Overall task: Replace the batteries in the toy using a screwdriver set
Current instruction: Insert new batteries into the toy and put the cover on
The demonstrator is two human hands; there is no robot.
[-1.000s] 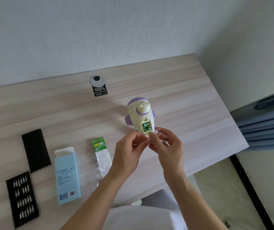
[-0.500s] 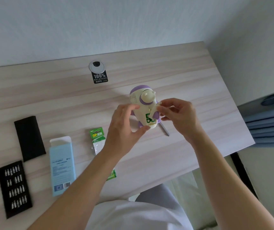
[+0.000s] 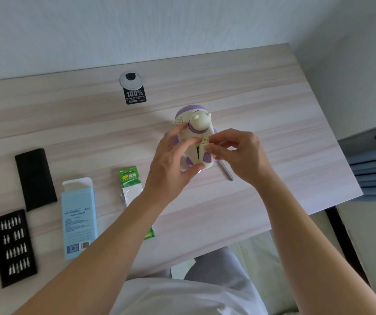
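While the left hand (image 3: 168,165) grips the toy (image 3: 199,123) mid-frame above the table (image 3: 273,105), the right hand (image 3: 243,155) fingers pinch its battery cover (image 3: 205,146).

The bit tray (image 3: 13,247), black cover (image 3: 35,179), blue box (image 3: 79,220) and battery pack (image 3: 130,187) crowd the left of the bench (image 3: 262,92). A screwdriver (image 3: 226,172) lies just under the right hand (image 3: 241,155). Open wood lies behind the toy (image 3: 197,123).

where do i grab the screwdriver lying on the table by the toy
Probably pinch the screwdriver across its exposed grey barrel, from above on the right. It lies flat on the table, and its far end hides behind the right hand and toy.
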